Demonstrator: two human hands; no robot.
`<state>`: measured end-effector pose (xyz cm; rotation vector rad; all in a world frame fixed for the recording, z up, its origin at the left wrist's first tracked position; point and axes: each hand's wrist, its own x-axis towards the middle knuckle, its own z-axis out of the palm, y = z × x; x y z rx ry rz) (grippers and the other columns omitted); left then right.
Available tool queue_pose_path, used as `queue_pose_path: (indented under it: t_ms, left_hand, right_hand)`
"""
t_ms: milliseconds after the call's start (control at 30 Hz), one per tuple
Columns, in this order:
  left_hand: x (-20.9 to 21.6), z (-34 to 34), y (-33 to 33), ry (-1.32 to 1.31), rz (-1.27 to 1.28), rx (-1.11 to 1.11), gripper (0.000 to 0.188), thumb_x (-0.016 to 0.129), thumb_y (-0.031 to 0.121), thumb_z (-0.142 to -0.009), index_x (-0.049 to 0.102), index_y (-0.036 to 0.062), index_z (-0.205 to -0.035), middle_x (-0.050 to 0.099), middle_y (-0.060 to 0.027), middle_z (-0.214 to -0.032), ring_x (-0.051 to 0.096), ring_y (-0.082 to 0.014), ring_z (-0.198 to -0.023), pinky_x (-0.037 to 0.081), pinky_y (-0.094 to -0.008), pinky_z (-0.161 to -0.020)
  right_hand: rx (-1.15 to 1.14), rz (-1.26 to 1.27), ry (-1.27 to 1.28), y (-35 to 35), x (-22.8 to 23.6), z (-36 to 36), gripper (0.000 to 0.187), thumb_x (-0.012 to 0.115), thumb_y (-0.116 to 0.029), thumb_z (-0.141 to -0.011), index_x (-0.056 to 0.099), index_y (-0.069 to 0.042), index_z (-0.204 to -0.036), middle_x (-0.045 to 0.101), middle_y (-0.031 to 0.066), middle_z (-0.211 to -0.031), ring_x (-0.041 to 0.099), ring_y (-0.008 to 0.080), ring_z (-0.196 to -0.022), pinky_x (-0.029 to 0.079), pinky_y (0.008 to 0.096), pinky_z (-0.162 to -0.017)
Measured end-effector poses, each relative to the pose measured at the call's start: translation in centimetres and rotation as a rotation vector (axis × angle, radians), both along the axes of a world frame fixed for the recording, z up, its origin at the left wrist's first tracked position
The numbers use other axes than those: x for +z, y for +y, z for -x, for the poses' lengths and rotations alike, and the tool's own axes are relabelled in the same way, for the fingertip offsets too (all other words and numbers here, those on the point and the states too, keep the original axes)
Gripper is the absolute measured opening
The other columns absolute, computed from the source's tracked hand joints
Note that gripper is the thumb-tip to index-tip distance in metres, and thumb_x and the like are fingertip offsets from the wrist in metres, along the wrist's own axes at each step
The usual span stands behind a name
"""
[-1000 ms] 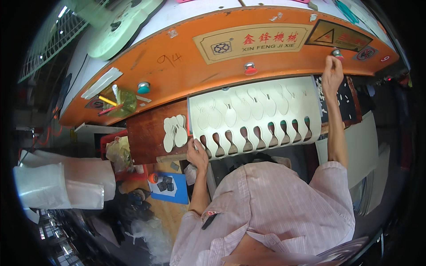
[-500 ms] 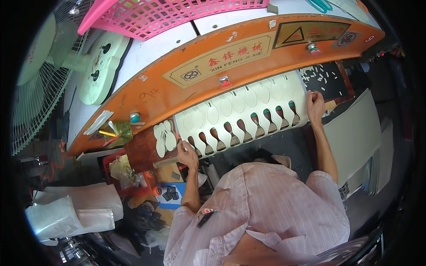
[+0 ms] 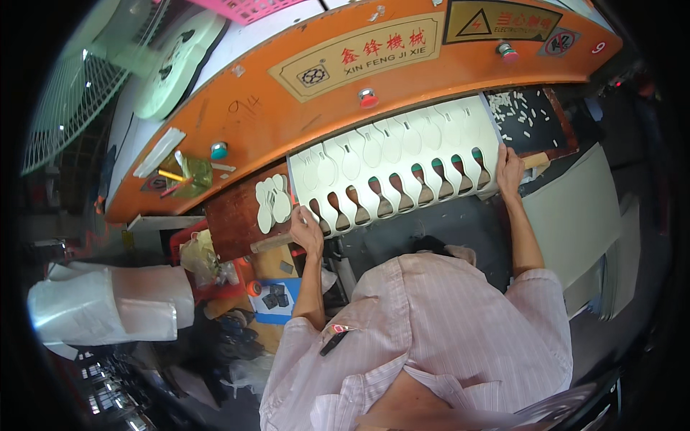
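A wide cream sheet [image 3: 394, 167] lies across the work surface under the front of an orange machine. Shoe-sole-shaped openings run along its near side, and a row of matching cut outlines shows along its far side. My left hand [image 3: 307, 231] pinches the near left corner, thumb and fingers closed on the edge. At the opposite end my right hand [image 3: 509, 172] grips the right edge, its fingers partly hidden. Several loose cream sole-shaped pieces [image 3: 273, 205] are piled on the reddish-brown board just left of the sheet.
The orange machine front [image 3: 316, 108] with push buttons spans the far side. Small white scraps lie on a black board [image 3: 528, 118] at the right. Large pale sheets [image 3: 568, 215] stand to the right; a fan [image 3: 93, 86] is at the far left, above plastic-wrapped bundles [image 3: 108, 305].
The view has shifted, so the machine and sheet appear higher in the picture. Both hands keep their hold on the sheet's ends; the sheet lies much the same under the machine.
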<state>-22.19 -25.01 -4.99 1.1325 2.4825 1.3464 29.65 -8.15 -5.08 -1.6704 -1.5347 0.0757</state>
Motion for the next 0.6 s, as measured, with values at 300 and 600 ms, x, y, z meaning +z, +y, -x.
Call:
queue_pose_path:
  t_ms: [300,600]
  left_hand:
    - [1.7,-4.2,-3.0,-0.082,-0.023,0.114,0.031,0.065,0.009,-0.099,0.065,-0.0062,-0.126,0.067,-0.0179,-0.111,0.066,-0.0347,-0.1,0.053,-0.0426,-0.091]
    - [5.6,-3.7,13.5,0.065,-0.068,-0.319,0.051,0.059,0.004,-0.097,0.053,-0.0051,-0.146,0.055,-0.0258,-0.146,0.047,-0.0425,-0.141,0.033,-0.048,-0.121]
  right_hand:
    - [-0.101,0.187,-0.02,3.2,0.4,1.4,0.035,0.064,-0.03,-0.102,0.07,0.004,-0.111,0.07,0.0179,-0.092,0.067,0.035,-0.089,0.052,0.0461,-0.086]
    - [0.845,0.139,0.03,6.9,4.7,30.2,0.083,0.092,-0.027,-0.076,0.053,0.001,-0.144,0.055,0.0235,-0.148,0.052,0.042,-0.136,0.042,0.0471,-0.118]
